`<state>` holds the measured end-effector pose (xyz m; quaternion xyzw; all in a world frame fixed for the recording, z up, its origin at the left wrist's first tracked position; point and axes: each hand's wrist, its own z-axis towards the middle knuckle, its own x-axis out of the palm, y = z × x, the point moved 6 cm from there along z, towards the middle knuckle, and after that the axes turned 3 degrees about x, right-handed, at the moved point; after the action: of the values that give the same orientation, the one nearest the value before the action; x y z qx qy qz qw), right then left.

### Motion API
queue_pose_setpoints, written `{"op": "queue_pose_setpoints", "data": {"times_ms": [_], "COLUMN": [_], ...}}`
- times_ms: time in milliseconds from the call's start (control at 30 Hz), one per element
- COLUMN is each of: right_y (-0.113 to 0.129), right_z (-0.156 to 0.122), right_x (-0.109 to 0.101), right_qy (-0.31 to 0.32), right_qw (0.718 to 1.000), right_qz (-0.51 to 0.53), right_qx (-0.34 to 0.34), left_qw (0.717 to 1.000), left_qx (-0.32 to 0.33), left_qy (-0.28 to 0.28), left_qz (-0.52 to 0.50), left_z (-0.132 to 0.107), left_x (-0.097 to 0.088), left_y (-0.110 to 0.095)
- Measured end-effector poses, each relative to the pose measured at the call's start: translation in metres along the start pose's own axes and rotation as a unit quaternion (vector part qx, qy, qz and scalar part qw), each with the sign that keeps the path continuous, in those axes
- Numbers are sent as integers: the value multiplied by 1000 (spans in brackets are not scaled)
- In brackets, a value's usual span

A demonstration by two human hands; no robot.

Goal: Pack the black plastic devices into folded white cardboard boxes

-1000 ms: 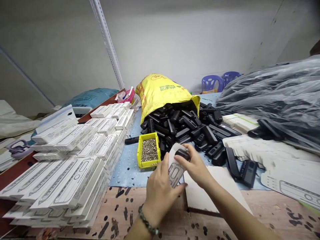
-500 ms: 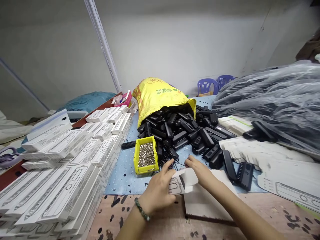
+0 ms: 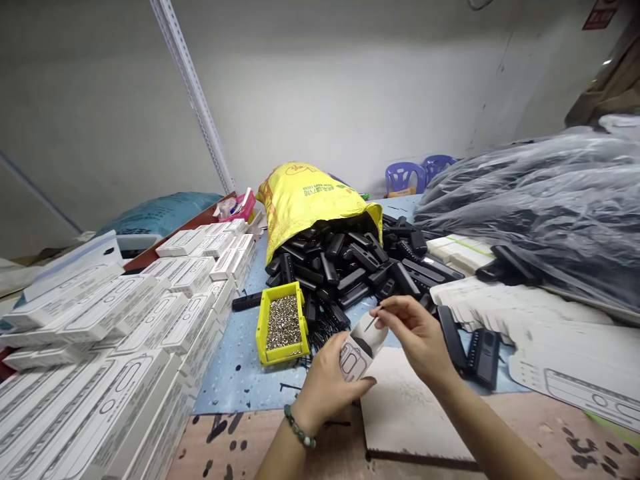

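Note:
My left hand (image 3: 327, 383) is closed around a small white printed box (image 3: 357, 352), held upright with its top flap open and a black part showing inside. My right hand (image 3: 417, 333) pinches a thin dark pin (image 3: 373, 322) just above the box's open end. A yellow bin of small metal screws (image 3: 283, 322) sits on the blue mat just left of my hands. Behind it a pile of black plastic parts (image 3: 350, 263) spills from a yellow sack (image 3: 307, 197).
Stacks of closed white boxes (image 3: 115, 333) fill the left side. Flat unfolded box blanks (image 3: 550, 333) lie at the right, under a grey plastic bag of black parts (image 3: 540, 193). A white board (image 3: 405, 413) lies under my right forearm. Two purple chairs (image 3: 417, 175) stand by the wall.
The box went from low on the table to raised and upright in my left hand. My right hand reached to the pins by the bin and came up pinching one above the box.

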<state>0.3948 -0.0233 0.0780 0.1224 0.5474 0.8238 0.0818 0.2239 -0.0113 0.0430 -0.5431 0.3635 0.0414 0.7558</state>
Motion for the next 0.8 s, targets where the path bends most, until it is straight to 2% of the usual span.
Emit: {"op": "queue_pose_setpoints", "data": {"times_ms": [100, 167, 200, 267, 333, 367, 433, 533, 667, 800], "right_y": [6, 4, 0, -9, -17, -18, -12, 3, 5, 7], "right_z": [-7, -9, -10, -12, -21, -26, -37, -54, -62, -63], "right_x": [9, 13, 14, 18, 31, 39, 53, 69, 70, 71], "right_qy": [75, 106, 111, 115, 132, 144, 173, 223, 219, 240], "right_qw": [987, 976, 978, 990, 983, 977, 976, 971, 970, 968], "right_qz": [-131, -182, -170, -80, 18, 36, 7, -68, -72, -38], "right_qx": [-52, -59, -43, 34, 126, 150, 132, 50, 75, 68], "left_qw": [1000, 999, 999, 998, 995, 993, 987, 974, 935, 905], "left_qx": [-4, 0, 0, 6, 28, 42, 64, 90, 161, 235], "left_qy": [-11, -23, -32, -55, -88, -108, -148, -191, -223, -252], "left_qz": [-18, -33, -40, -44, -28, -15, 14, 83, 222, 251], "left_z": [-6, -13, -16, -23, -29, -32, -37, -45, -60, -73], "left_x": [-3, -5, -6, -8, -9, -10, -13, -16, -20, -28], "left_y": [-4, -7, -8, -9, -10, -11, -12, -9, -8, -19]}}
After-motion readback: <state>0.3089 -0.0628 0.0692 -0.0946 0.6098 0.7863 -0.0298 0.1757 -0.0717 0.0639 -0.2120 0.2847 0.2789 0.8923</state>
